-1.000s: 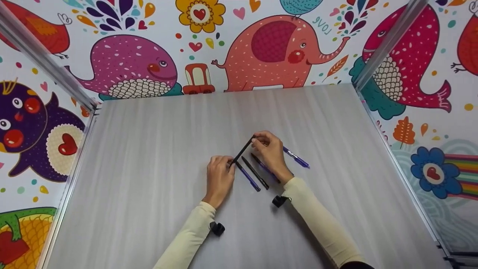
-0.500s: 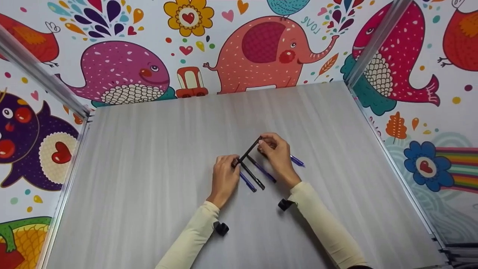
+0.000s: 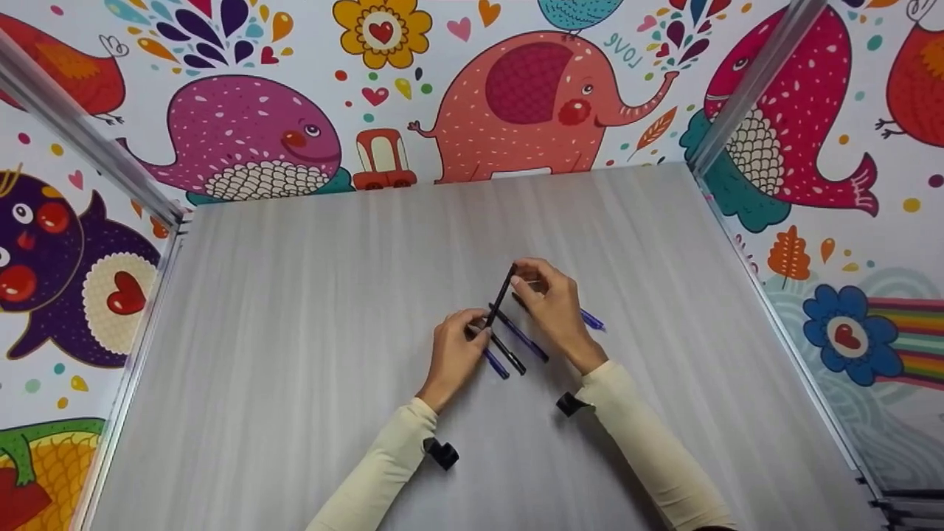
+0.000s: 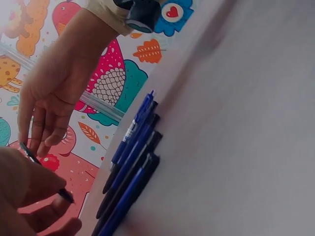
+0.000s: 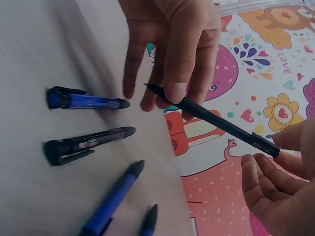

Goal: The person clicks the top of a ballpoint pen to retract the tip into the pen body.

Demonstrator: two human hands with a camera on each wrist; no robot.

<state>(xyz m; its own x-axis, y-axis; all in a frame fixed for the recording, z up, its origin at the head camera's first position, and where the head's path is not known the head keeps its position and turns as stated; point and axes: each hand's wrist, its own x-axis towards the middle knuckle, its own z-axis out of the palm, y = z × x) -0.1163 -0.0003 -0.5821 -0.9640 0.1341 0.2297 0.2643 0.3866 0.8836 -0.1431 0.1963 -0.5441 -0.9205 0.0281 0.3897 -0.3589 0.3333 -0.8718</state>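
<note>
A black pen [image 5: 216,122] is held up between both hands, slanting in the head view. My left hand [image 3: 459,356] pinches it near the pointed tip, with the thumb lying across the barrel in the right wrist view. My right hand [image 3: 552,304] pinches the other end, beside the clip. Below the hands, several pens lie roughly side by side on the table: a blue pen [image 5: 93,102] partly behind my left hand in the head view, a black pen [image 5: 88,143], and another blue pen [image 3: 527,341]. A clear-barrelled blue pen [image 3: 592,320] lies right of them, partly covered by my right hand.
The grey wood-grain table [image 3: 295,295] spreads around the hands. Printed cartoon walls [image 3: 531,110] rise at its back and sides, with metal posts [image 3: 752,88] at the back corners. A small black camera [image 3: 441,453] is worn at my left wrist.
Both hands have shifted slightly right with the black pen, which now stands steeper in the head view. The left hand has turned, and its thumb shows at the pen. The lying pens have stayed put.
</note>
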